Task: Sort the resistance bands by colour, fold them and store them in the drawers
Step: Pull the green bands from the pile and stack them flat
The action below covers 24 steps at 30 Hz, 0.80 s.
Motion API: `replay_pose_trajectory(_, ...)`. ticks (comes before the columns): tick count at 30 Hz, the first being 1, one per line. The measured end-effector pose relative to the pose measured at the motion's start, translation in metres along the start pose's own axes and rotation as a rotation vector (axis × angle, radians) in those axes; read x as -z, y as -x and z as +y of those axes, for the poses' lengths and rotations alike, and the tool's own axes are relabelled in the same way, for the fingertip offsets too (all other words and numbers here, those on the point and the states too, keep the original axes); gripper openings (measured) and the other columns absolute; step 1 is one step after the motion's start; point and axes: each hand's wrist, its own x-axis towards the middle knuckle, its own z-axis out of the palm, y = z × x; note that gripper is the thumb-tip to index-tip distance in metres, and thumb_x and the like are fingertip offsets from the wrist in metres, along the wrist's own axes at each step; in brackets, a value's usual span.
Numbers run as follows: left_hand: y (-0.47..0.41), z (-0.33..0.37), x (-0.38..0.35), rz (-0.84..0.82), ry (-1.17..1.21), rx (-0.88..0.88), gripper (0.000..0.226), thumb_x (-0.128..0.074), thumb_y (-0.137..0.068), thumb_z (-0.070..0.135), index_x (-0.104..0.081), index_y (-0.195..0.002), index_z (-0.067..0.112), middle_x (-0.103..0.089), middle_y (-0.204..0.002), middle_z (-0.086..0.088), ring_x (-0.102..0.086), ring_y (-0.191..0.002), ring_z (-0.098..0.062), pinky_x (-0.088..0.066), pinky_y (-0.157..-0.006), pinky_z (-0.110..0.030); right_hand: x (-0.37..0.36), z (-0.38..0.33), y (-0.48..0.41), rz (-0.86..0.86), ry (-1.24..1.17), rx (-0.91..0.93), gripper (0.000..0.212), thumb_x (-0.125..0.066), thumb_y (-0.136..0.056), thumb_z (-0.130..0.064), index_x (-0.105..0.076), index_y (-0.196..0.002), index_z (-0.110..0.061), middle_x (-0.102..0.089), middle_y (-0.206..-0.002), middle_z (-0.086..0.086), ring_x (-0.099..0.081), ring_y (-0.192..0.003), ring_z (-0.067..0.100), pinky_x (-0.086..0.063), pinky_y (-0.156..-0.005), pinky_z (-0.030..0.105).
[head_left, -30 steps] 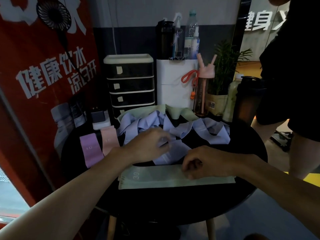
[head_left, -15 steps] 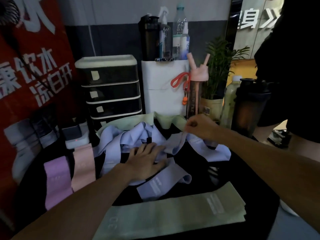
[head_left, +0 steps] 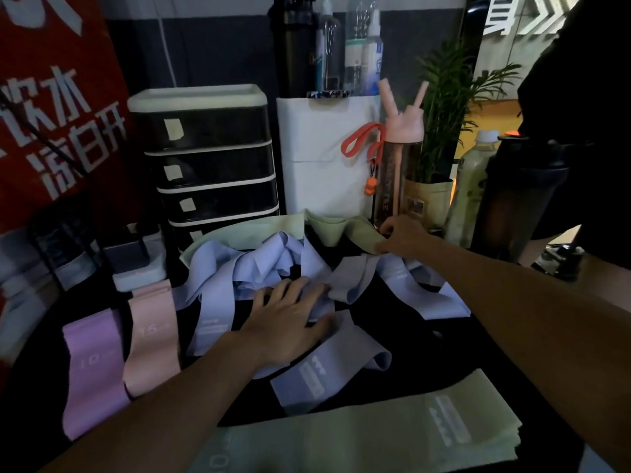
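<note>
A tangle of lavender-blue bands (head_left: 239, 268) lies in the middle of the dark round table (head_left: 426, 363). My left hand (head_left: 290, 319) rests flat on that pile, fingers spread. My right hand (head_left: 403, 235) reaches to the far side and pinches a crumpled light green band (head_left: 355, 230). A folded green band (head_left: 358, 435) lies flat at the near edge. A purple band (head_left: 90, 370) and a pink band (head_left: 153, 336) lie folded side by side at the left. The black drawer unit (head_left: 208, 165) stands at the back, all drawers closed.
A white box (head_left: 321, 158) carrying bottles stands right of the drawers. A pink-lidded bottle (head_left: 399, 158), a potted plant (head_left: 440, 131) and a dark shaker (head_left: 519, 199) line the back right. A person in black (head_left: 580, 114) stands at the right. A red banner (head_left: 51, 114) covers the left.
My right hand has left the folded green band at the near edge and gone to the crumpled green band at the back. My left hand has stayed on the blue pile. The camera has moved closer.
</note>
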Motion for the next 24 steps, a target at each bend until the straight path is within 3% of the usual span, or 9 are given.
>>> replay_pose_trajectory(2, 0.001, 0.001, 0.001, 0.004, 0.001, -0.004, 0.056, -0.025, -0.096, 0.070, -0.018, -0.147, 0.047, -0.016, -0.156, 0.015, -0.012, -0.143, -0.011, -0.009, -0.110, -0.042, 0.002, -0.003, 0.002, -0.003, 0.016, -0.012, 0.035, -0.077, -0.080, -0.013, -0.064, -0.107, 0.005, -0.065, -0.108, 0.024, -0.062, -0.093, 0.033, -0.052, -0.081, 0.042)
replay_pose_trajectory(4, 0.001, 0.002, 0.001, 0.007, 0.001, -0.001, 0.056, -0.026, -0.096, 0.070, -0.018, -0.146, 0.047, -0.016, -0.156, 0.016, -0.012, -0.143, -0.011, -0.009, -0.110, -0.042, 0.006, -0.005, 0.004, 0.002, 0.038, -0.025, 0.025, -0.074, -0.081, -0.009, -0.065, -0.104, -0.008, -0.064, -0.112, 0.013, -0.060, -0.099, 0.030, -0.053, -0.090, 0.041)
replay_pose_trajectory(6, 0.000, 0.002, 0.001, -0.003, -0.005, 0.006, 0.057, -0.025, -0.095, 0.071, -0.018, -0.147, 0.046, -0.015, -0.156, 0.016, -0.012, -0.144, -0.012, -0.009, -0.110, -0.042, 0.007, -0.005, 0.004, 0.058, 0.027, -0.018, 0.027, -0.070, -0.081, -0.004, -0.065, -0.106, -0.015, -0.065, -0.113, 0.010, -0.060, -0.097, 0.027, -0.054, -0.087, 0.037)
replay_pose_trajectory(9, -0.001, 0.002, 0.002, -0.026, 0.003, 0.013, 0.060, -0.022, -0.093, 0.075, -0.017, -0.146, 0.048, -0.016, -0.155, 0.016, -0.014, -0.144, -0.013, -0.011, -0.111, -0.043, 0.010, -0.009, 0.011, 0.183, -0.090, 0.026, 0.029, -0.065, -0.082, 0.003, -0.065, -0.110, -0.004, -0.067, -0.103, 0.016, -0.063, -0.093, 0.030, -0.056, -0.083, 0.040)
replay_pose_trajectory(12, 0.000, 0.002, 0.002, -0.017, 0.017, 0.015, 0.066, -0.018, -0.086, 0.081, -0.018, -0.144, 0.050, -0.019, -0.154, 0.016, -0.015, -0.144, -0.014, -0.014, -0.111, -0.043, 0.019, -0.022, 0.024, 0.251, -0.192, 0.081, 0.021, -0.062, -0.085, 0.006, -0.065, -0.104, -0.001, -0.063, -0.086, 0.008, -0.059, -0.080, 0.019, -0.052, -0.073, 0.028)
replay_pose_trajectory(15, -0.001, 0.001, 0.007, -0.084, 0.029, 0.025, 0.062, -0.029, -0.094, 0.072, -0.016, -0.149, 0.048, -0.013, -0.160, 0.014, -0.010, -0.147, -0.014, -0.010, -0.113, -0.044, 0.033, -0.038, 0.036, 0.287, -0.289, 0.107, 0.019, -0.065, -0.084, 0.005, -0.066, -0.101, -0.004, -0.063, -0.083, 0.007, -0.055, -0.072, 0.010, -0.045, -0.061, 0.012)
replay_pose_trajectory(18, -0.005, -0.001, 0.022, -0.224, 0.136, 0.030, 0.067, -0.035, -0.093, 0.071, -0.017, -0.152, 0.045, -0.013, -0.162, 0.010, -0.012, -0.149, -0.020, -0.013, -0.116, -0.045, 0.047, -0.053, 0.047, 0.306, -0.386, 0.157, 0.017, -0.068, -0.084, 0.003, -0.069, -0.101, 0.000, -0.068, -0.088, 0.013, -0.061, -0.080, 0.014, -0.048, -0.072, 0.016)
replay_pose_trajectory(21, -0.006, 0.002, 0.045, -0.133, 0.307, -0.001, 0.069, -0.043, -0.087, 0.073, -0.047, -0.140, 0.029, -0.049, -0.125, 0.004, -0.050, -0.119, -0.023, -0.040, -0.094, -0.033, 0.060, -0.069, 0.062, 0.347, -0.465, 0.216, 0.015, -0.071, -0.083, 0.003, -0.072, -0.097, 0.004, -0.070, -0.093, 0.016, -0.063, -0.079, 0.015, -0.052, -0.072, 0.017)
replay_pose_trajectory(24, -0.004, 0.014, 0.070, 0.137, 0.399, -0.032, 0.042, -0.053, -0.095, 0.050, -0.060, -0.122, 0.018, -0.050, -0.091, 0.013, -0.055, -0.089, -0.012, -0.038, -0.070, -0.024, 0.072, -0.088, 0.077, 0.357, -0.552, 0.228, 0.010, -0.069, -0.083, 0.006, -0.072, -0.092, 0.005, -0.068, -0.087, 0.014, -0.059, -0.070, 0.011, -0.050, -0.060, 0.011)
